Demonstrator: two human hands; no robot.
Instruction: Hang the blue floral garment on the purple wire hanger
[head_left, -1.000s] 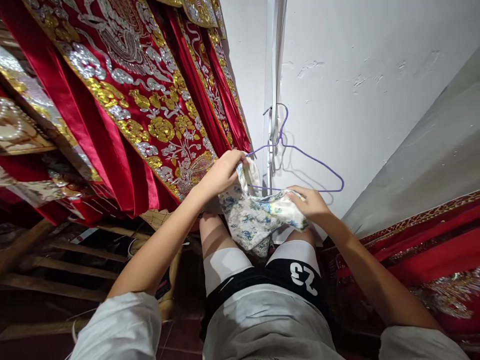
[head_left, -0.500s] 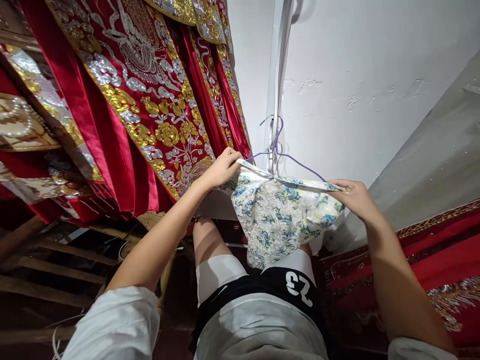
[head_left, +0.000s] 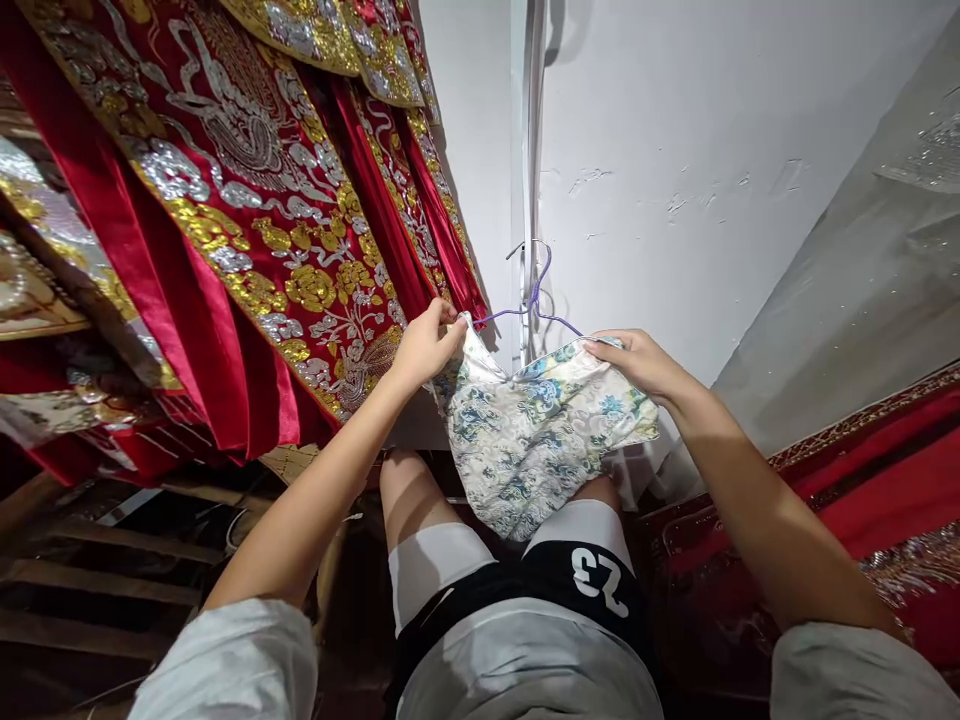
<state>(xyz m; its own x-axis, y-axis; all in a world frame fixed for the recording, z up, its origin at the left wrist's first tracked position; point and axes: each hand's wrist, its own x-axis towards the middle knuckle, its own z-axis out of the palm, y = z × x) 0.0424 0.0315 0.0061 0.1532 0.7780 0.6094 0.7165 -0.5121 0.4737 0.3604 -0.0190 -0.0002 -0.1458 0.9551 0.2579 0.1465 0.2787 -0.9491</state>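
Observation:
A white garment with a blue and green floral print [head_left: 525,440] hangs in front of my legs on a purple wire hanger [head_left: 537,296]. My left hand [head_left: 429,345] pinches the garment's upper left corner. On the other side, my right hand [head_left: 637,362] grips its upper right edge, thumb on top. The top edge sags between the two hands. Much of the hanger's lower part is hidden behind the cloth. Its hook stands up beside a pale vertical strip on the wall.
Red drapery with gold and silver embroidery [head_left: 311,285] hangs at the left. A white wall [head_left: 637,150] rises ahead. Clear plastic sheeting [head_left: 840,290] and red embroidered fabric [head_left: 885,480] are on the right. Wooden slats [head_left: 112,580] lie at lower left.
My right hand has moved inward, toward my left hand. The garment's top edge, straighter before, now dips and bunches. The view has shifted slightly to the right.

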